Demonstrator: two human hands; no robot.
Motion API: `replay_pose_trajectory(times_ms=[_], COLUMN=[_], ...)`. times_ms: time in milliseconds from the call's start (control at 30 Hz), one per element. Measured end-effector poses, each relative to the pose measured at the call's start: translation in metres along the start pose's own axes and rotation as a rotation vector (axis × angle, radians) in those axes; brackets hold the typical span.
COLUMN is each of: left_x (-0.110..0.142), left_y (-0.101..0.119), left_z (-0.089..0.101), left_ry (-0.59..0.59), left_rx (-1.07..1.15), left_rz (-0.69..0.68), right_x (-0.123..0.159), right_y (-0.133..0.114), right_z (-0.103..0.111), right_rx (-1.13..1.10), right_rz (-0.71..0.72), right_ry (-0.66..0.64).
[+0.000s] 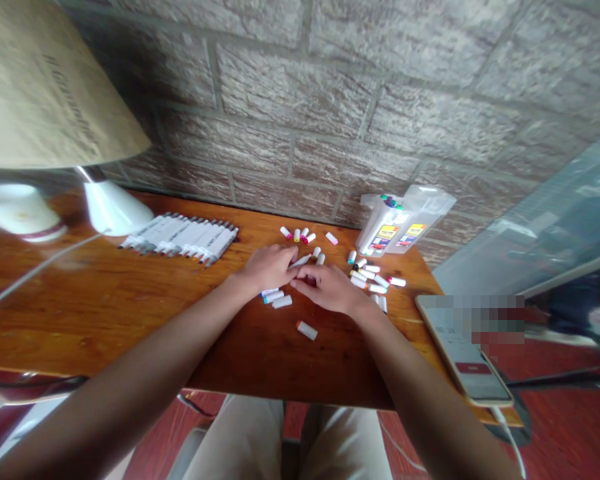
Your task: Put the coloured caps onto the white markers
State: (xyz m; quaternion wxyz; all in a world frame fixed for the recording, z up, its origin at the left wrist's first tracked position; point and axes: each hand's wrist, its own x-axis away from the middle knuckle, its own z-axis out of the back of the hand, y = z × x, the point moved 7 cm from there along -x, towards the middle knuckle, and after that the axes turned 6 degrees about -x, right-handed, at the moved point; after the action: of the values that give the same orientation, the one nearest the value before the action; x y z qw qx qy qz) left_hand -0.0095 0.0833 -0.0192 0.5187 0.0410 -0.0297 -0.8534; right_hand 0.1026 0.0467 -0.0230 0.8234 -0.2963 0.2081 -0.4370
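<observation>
Above the middle of the table, my left hand [271, 267] is closed around a white marker [301, 261], which slants up to the right. My right hand [327, 288] meets it from the other side, its fingers curled together against the marker's near side; whatever they pinch is hidden. Loose marker caps [274, 297], white with coloured ends, lie just below my left hand. One orange-ended cap [307, 330] rests by itself nearer to me. More caps [367, 275] are scattered right of my right hand, and several others [305, 235] lie beyond both hands.
White markers [183, 237] lie side by side in a row on the left. A clear plastic case [380, 230] with a few markers stands against the brick wall. On the wooden table [130, 320] are also a lamp [115, 207], a paper cup [23, 212] and a phone [473, 373] with its cable.
</observation>
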Motion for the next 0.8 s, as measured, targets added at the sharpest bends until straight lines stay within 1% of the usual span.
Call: replay_pose_trajectory(times_ms=[133,367,467,633,800], left_x=[-0.0003,-0.0019,-0.0023,-0.0019,-0.0027], left_y=[-0.0019,-0.003,-0.003,-0.0014,-0.0032], left_z=[-0.0005,-0.0029,-0.002,0.0001,-0.0016], left_ry=[-0.032,-0.068,-0.066,-0.061,-0.057], left_rx=[-0.034,-0.034,-0.037,-0.015,-0.024], left_rz=[0.037,0.026,0.029,0.011,0.016], right_x=[-0.0001,-0.0001,0.0003,0.0012,0.0012], right_y=[0.0021,0.0042,0.0034,0.0031,0.0017], right_z=[0.0005,0.0005,0.0002,0.0026,0.0023], right_rx=[0.011,-0.03,-0.018,0.008,-0.001], right_rz=[0.0,0.011,0.015,-0.021,-0.005], right_ry=[0.004,0.001,-0.005,0.012,0.003])
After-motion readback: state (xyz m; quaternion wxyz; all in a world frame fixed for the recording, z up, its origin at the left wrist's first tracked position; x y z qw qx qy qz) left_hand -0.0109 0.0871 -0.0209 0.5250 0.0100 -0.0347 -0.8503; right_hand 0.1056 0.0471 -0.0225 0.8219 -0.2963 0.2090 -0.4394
